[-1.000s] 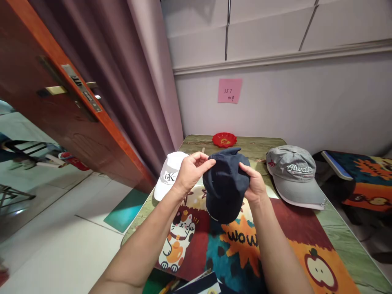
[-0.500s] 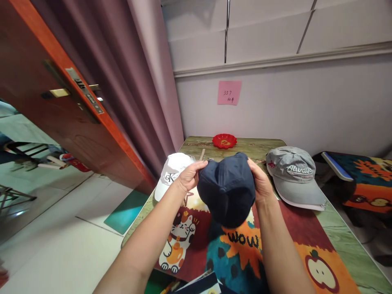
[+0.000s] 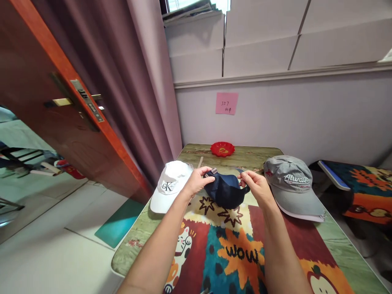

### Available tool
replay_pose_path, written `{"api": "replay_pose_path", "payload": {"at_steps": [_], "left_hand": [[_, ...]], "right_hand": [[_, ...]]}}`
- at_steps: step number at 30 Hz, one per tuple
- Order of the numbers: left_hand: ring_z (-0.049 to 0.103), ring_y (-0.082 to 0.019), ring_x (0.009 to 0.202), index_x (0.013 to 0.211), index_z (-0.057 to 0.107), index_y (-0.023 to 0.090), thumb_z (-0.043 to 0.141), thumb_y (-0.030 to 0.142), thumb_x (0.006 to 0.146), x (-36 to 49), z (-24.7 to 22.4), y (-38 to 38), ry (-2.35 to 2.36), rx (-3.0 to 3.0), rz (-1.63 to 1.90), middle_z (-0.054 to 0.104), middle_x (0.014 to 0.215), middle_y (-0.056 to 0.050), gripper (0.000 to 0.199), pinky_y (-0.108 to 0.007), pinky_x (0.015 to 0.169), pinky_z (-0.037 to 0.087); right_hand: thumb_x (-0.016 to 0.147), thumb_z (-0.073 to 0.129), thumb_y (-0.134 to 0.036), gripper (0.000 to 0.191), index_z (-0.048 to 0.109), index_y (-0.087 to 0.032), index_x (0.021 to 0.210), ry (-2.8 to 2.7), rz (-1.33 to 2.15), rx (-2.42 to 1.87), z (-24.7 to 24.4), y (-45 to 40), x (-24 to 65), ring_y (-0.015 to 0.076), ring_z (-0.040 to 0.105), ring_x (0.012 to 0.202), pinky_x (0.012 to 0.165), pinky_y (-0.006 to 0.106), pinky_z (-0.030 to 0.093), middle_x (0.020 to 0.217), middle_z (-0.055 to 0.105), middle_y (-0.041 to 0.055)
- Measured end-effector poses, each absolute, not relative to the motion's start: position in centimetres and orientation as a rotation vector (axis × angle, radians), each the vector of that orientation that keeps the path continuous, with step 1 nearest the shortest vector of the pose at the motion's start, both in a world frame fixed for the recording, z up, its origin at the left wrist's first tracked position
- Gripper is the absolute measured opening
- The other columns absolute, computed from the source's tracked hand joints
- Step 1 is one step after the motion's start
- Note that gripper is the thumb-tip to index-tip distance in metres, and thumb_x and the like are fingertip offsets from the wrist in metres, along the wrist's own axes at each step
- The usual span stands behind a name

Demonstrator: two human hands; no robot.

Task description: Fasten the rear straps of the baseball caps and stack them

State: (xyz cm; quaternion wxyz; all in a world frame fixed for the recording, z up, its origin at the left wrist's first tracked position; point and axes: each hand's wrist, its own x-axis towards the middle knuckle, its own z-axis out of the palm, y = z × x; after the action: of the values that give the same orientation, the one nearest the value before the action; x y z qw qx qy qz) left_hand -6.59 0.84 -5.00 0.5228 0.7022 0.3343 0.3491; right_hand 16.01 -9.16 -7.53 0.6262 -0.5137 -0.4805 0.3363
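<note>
A navy baseball cap (image 3: 226, 192) is held above the patterned cloth, its back strap side turned up. My left hand (image 3: 199, 179) pinches the cap's left edge by a small buckle-like piece (image 3: 214, 170). My right hand (image 3: 255, 184) pinches the other side, where a thin strap end (image 3: 239, 170) sticks out from the fingertips. A gap shows between the buckle-like piece and the strap end. To the left of the cap sits a white cap (image 3: 173, 183) with black letters, partly behind my left hand. A grey cap (image 3: 289, 181) rests to the right, close to my right hand.
The wood-look table (image 3: 131, 249) carries a cloth (image 3: 214, 253) with bright prints. A red scalloped dish (image 3: 222, 149) stands at the back, under a pink note (image 3: 226, 103) on the wall. At left are a door (image 3: 101, 134) and a curtain (image 3: 147, 94); another table (image 3: 361, 183) is at right.
The navy cap has been turned, from its crown facing me to its strap side up. Both hands have shifted to pinch the buckle-like piece and strap end. The view has tilted up slightly.
</note>
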Motion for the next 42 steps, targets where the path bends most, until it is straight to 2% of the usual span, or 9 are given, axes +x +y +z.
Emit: {"api": "replay_pose_path", "payload": {"at_steps": [2, 5, 7, 12, 17, 23, 30, 34, 42], "left_hand": [[0.062, -0.016, 0.078, 0.094, 0.074, 0.020, 0.074, 0.032, 0.073, -6.7, -5.3, 0.4, 0.821, 1.703, 0.834, 0.071, 0.087, 0.000, 0.024, -0.027, 0.075, 0.048], [0.061, -0.016, 0.076, 0.093, 0.074, 0.019, 0.074, 0.035, 0.075, -6.7, -5.1, -0.3, 0.856, 1.737, 0.829, 0.070, 0.084, 0.001, 0.024, -0.027, 0.072, 0.046], [0.061, -0.017, 0.078, 0.091, 0.074, 0.019, 0.072, 0.036, 0.077, -6.5, -4.8, -0.9, 0.877, 1.797, 0.831, 0.070, 0.085, 0.000, 0.022, -0.028, 0.073, 0.047], [0.064, -0.021, 0.088, 0.081, 0.070, 0.021, 0.070, 0.027, 0.077, -5.8, -3.3, -2.5, 0.922, 2.123, 0.937, 0.070, 0.090, -0.003, 0.007, -0.033, 0.084, 0.048], [0.064, -0.023, 0.093, 0.081, 0.067, 0.023, 0.064, 0.019, 0.081, -5.3, -2.6, -3.4, 0.909, 2.318, 0.907, 0.070, 0.091, -0.004, 0.005, -0.036, 0.085, 0.048], [0.061, -0.026, 0.100, 0.092, 0.065, 0.023, 0.073, 0.022, 0.080, -4.8, -3.3, -4.8, 1.046, 2.416, 1.135, 0.069, 0.101, -0.007, 0.015, -0.040, 0.092, 0.045], [0.055, -0.013, 0.063, 0.077, 0.058, 0.021, 0.076, 0.025, 0.074, -3.7, -4.3, -5.7, 1.089, 1.944, 1.115, 0.059, 0.069, 0.003, 0.018, -0.027, 0.064, 0.045], [0.056, -0.012, 0.061, 0.079, 0.058, 0.019, 0.077, 0.032, 0.074, -3.5, -4.5, -5.3, 1.087, 1.686, 1.159, 0.059, 0.068, 0.004, 0.023, -0.024, 0.060, 0.045], [0.059, -0.014, 0.073, 0.095, 0.066, 0.021, 0.068, 0.010, 0.081, -3.6, -5.0, -5.5, 1.040, 2.256, 1.279, 0.064, 0.086, -0.001, 0.018, -0.025, 0.069, 0.048]], "right_hand": [[0.080, 0.073, -0.057, 0.038, 0.071, -0.019, 0.077, -1.077, 0.819, -1.148, -7.1, -9.5, 15.7, 0.0157, 0.060, 0.062, 0.064, 0.028, 0.050, 0.063, 0.066, 0.0019], [0.074, 0.081, -0.054, 0.040, 0.070, -0.020, 0.093, -0.982, 0.884, -1.070, -5.9, -10.2, 15.1, 0.0168, 0.066, 0.068, 0.067, 0.029, 0.053, 0.077, 0.073, 0.0034], [0.077, 0.077, -0.055, 0.042, 0.069, -0.021, 0.099, -0.980, 0.871, -1.041, -5.1, -10.6, 14.7, 0.0149, 0.064, 0.063, 0.063, 0.028, 0.052, 0.077, 0.071, 0.0022], [0.088, 0.063, -0.059, 0.039, 0.070, -0.020, 0.090, -1.082, 0.755, -1.144, -5.1, -10.2, 12.9, 0.0106, 0.047, 0.050, 0.048, 0.024, 0.036, 0.067, 0.062, -0.0009], [0.077, 0.076, -0.054, 0.037, 0.075, -0.018, 0.084, -1.212, 0.808, -1.236, -6.6, -9.1, 11.1, 0.0151, 0.056, 0.066, 0.059, 0.024, 0.041, 0.074, 0.068, 0.0003], [0.071, 0.081, -0.055, 0.039, 0.074, -0.017, 0.079, -1.025, 0.829, -1.275, -7.0, -9.0, 10.9, 0.0137, 0.052, 0.060, 0.055, 0.024, 0.038, 0.066, 0.064, -0.0011], [0.066, 0.082, -0.052, 0.040, 0.075, -0.015, 0.079, -0.844, 0.894, -1.245, -6.8, -9.0, 10.5, 0.0136, 0.051, 0.059, 0.055, 0.025, 0.038, 0.066, 0.065, 0.0001], [0.065, 0.082, -0.052, 0.040, 0.074, -0.015, 0.077, -0.838, 0.896, -1.228, -6.7, -9.1, 10.1, 0.0134, 0.050, 0.058, 0.055, 0.025, 0.038, 0.064, 0.064, 0.0001], [0.070, 0.078, -0.053, 0.039, 0.074, -0.015, 0.072, -0.904, 0.811, -1.239, -6.7, -9.1, 10.1, 0.0132, 0.050, 0.061, 0.058, 0.025, 0.037, 0.066, 0.065, 0.0008]]}}
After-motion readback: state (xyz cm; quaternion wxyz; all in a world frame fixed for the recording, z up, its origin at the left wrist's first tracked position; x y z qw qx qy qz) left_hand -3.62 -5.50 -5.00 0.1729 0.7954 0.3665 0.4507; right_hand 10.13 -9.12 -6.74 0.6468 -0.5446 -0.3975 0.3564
